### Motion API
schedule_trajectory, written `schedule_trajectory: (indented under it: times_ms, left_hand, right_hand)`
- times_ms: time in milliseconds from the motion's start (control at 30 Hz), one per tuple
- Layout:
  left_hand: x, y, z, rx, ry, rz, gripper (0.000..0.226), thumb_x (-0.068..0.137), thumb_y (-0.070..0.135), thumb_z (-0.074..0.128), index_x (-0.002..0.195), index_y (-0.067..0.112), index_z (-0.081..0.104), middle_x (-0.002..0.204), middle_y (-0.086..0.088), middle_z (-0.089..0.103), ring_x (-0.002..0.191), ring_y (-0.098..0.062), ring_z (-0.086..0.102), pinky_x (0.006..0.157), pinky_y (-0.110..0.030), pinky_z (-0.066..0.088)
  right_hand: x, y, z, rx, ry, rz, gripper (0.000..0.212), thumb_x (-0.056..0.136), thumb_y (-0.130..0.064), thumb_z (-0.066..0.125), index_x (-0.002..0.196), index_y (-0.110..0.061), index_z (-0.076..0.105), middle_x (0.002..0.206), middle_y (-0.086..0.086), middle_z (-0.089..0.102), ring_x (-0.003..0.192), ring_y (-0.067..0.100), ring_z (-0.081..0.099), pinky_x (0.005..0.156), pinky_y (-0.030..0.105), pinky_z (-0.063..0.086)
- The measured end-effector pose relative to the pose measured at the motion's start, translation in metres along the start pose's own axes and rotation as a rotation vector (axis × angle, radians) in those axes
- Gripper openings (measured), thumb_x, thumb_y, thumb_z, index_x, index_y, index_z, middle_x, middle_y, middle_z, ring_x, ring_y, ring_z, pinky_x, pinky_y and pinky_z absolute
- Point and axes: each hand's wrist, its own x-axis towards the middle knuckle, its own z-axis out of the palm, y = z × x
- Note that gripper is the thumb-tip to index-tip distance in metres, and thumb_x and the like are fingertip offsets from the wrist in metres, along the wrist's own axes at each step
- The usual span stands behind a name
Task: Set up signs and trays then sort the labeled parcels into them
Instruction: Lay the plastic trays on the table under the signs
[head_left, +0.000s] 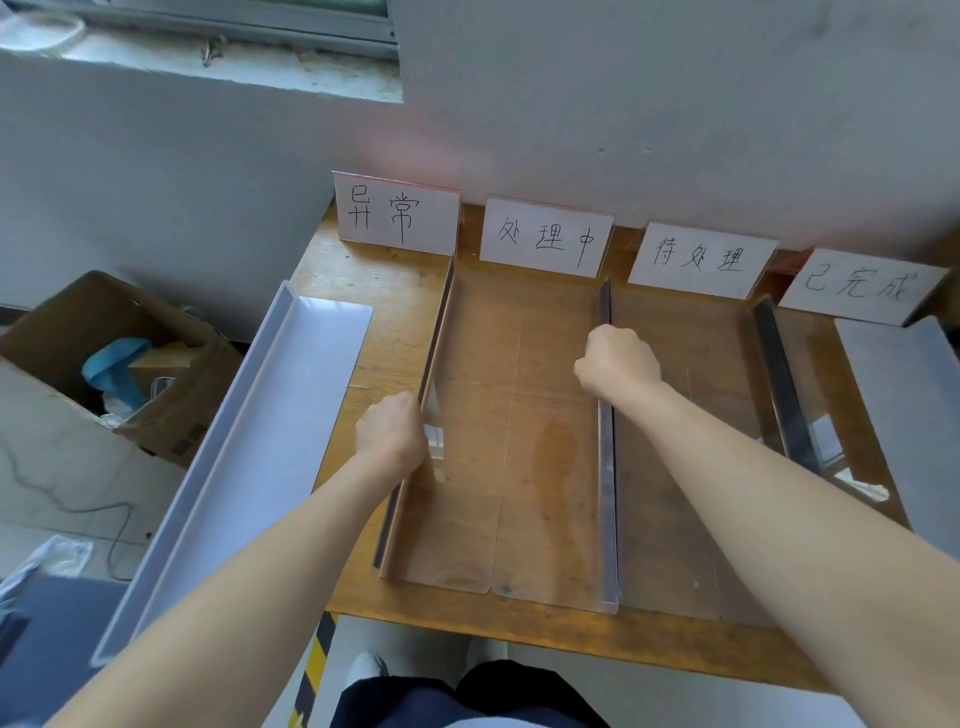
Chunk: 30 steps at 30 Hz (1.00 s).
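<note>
Directions are read with the clear acrylic tray (519, 467) as the dial centre and 12 o'clock toward the wall.

1. Tray position. The clear acrylic tray lay flat on the wooden worktop (400, 301), its long axis running from 6 to 12 o'clock, its far end just in front of the sign "处理中" (545, 239).
2. Left hand (392, 436). It was closed on the tray's 9 o'clock side wall, fingers curled over the top edge.
3. Right hand (618, 364). It was closed in a fist on the 3 o'clock side wall, gripping it slightly nearer 12 o'clock than the left hand.
4. Signs. Four handwritten signs stood in a row along the worktop's 12 o'clock edge, against the wall. From 9 toward 3 o'clock: "异常" (395, 215), "处理中", "待处理" (698, 260), "已完成" (857, 288).
5. Other trays. A second clear tray (691, 441) lay touching the held tray at 3 o'clock, below "待处理". A grey tray (904, 395) lay beyond it, below "已完成". A white tray (291, 415) lay at 9 o'clock, across the worktop's edge (most of it past the edge; its support could not be told).
6. Floor. An open cardboard box (171, 415) stood at 9 o'clock, beyond the white tray.
</note>
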Motion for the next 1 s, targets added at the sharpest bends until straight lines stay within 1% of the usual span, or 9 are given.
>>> schedule_trajectory:
  times_ms: [167, 333, 433, 533, 633, 700, 767, 833, 1000]
  left_hand:
    - [-0.003, 0.000, 0.000, 0.005, -0.006, 0.011, 0.023, 0.088, -0.001, 0.055, 0.109, 0.006, 0.056, 0.105, -0.012, 0.062, 0.091, -0.026, 0.059, 0.073, -0.032, 0.050]
    - [-0.002, -0.003, -0.001, 0.015, -0.023, 0.014, 0.020, 0.088, -0.001, 0.054, 0.106, 0.008, 0.055, 0.097, -0.009, 0.060, 0.079, -0.021, 0.051, 0.067, -0.030, 0.047]
    - [0.000, -0.007, -0.004, 0.024, -0.022, 0.026, 0.014, 0.090, 0.009, 0.056, 0.104, 0.009, 0.055, 0.099, -0.008, 0.062, 0.079, -0.022, 0.051, 0.065, -0.030, 0.045]
    - [0.002, -0.019, -0.014, 0.007, 0.074, 0.022, 0.016, 0.092, 0.014, 0.054, 0.107, 0.009, 0.052, 0.100, -0.009, 0.062, 0.081, -0.024, 0.052, 0.063, -0.032, 0.041]
    - [0.005, -0.050, -0.024, -0.022, 0.194, -0.063, 0.011, 0.089, 0.008, 0.052, 0.100, 0.010, 0.049, 0.094, -0.007, 0.061, 0.081, -0.028, 0.056, 0.061, -0.032, 0.044]
    - [0.001, -0.078, -0.031, 0.005, 0.222, -0.151, 0.018, 0.087, 0.006, 0.057, 0.103, 0.010, 0.049, 0.100, -0.010, 0.060, 0.084, -0.028, 0.057, 0.062, -0.033, 0.045]
    - [-0.005, -0.108, -0.037, 0.072, 0.200, -0.263, 0.036, 0.086, 0.008, 0.062, 0.118, 0.006, 0.046, 0.115, -0.015, 0.054, 0.102, -0.031, 0.054, 0.074, -0.036, 0.048]
    - [-0.009, -0.136, -0.040, 0.122, 0.173, -0.355, 0.041, 0.086, 0.007, 0.060, 0.123, 0.003, 0.042, 0.122, -0.019, 0.047, 0.112, -0.034, 0.048, 0.084, -0.040, 0.047]
    - [0.001, -0.182, -0.039, 0.082, 0.027, -0.336, 0.028, 0.087, -0.002, 0.047, 0.115, 0.001, 0.045, 0.118, -0.020, 0.055, 0.109, -0.038, 0.054, 0.082, -0.042, 0.047]
  right_hand:
    - [0.000, -0.006, -0.007, 0.008, 0.037, -0.012, 0.010, 0.084, -0.001, 0.049, 0.080, -0.009, 0.052, 0.081, 0.009, 0.056, 0.072, 0.028, 0.053, 0.058, 0.029, 0.039]
    - [-0.005, -0.019, -0.012, 0.012, 0.051, -0.094, 0.006, 0.089, -0.006, 0.050, 0.091, -0.009, 0.055, 0.090, 0.009, 0.060, 0.077, 0.026, 0.054, 0.061, 0.029, 0.040]
    - [-0.008, -0.031, -0.013, 0.020, 0.064, -0.230, 0.020, 0.093, -0.016, 0.051, 0.110, -0.009, 0.057, 0.105, 0.009, 0.063, 0.088, 0.025, 0.058, 0.067, 0.030, 0.046]
    - [-0.013, -0.049, -0.015, 0.014, 0.114, -0.360, 0.027, 0.094, -0.022, 0.053, 0.117, -0.009, 0.056, 0.112, 0.010, 0.063, 0.099, 0.026, 0.060, 0.080, 0.036, 0.051]
    - [-0.022, -0.071, -0.014, 0.025, 0.149, -0.434, 0.027, 0.094, -0.022, 0.053, 0.118, -0.009, 0.056, 0.110, 0.010, 0.063, 0.098, 0.026, 0.060, 0.080, 0.034, 0.050]
    - [-0.027, -0.089, -0.012, 0.032, 0.135, -0.458, 0.025, 0.094, -0.022, 0.052, 0.116, -0.009, 0.056, 0.109, 0.010, 0.064, 0.096, 0.025, 0.059, 0.080, 0.035, 0.050]
    - [-0.033, -0.108, -0.009, 0.023, 0.105, -0.474, 0.025, 0.094, -0.021, 0.051, 0.115, -0.009, 0.056, 0.109, 0.010, 0.063, 0.098, 0.027, 0.058, 0.082, 0.036, 0.048]
    - [-0.038, -0.127, -0.006, 0.006, 0.087, -0.486, 0.026, 0.094, -0.020, 0.051, 0.116, -0.007, 0.056, 0.110, 0.011, 0.063, 0.100, 0.029, 0.057, 0.083, 0.036, 0.046]
    - [-0.048, -0.168, 0.001, -0.006, 0.070, -0.471, 0.028, 0.094, -0.021, 0.052, 0.118, -0.007, 0.056, 0.111, 0.011, 0.063, 0.102, 0.029, 0.057, 0.083, 0.036, 0.045]
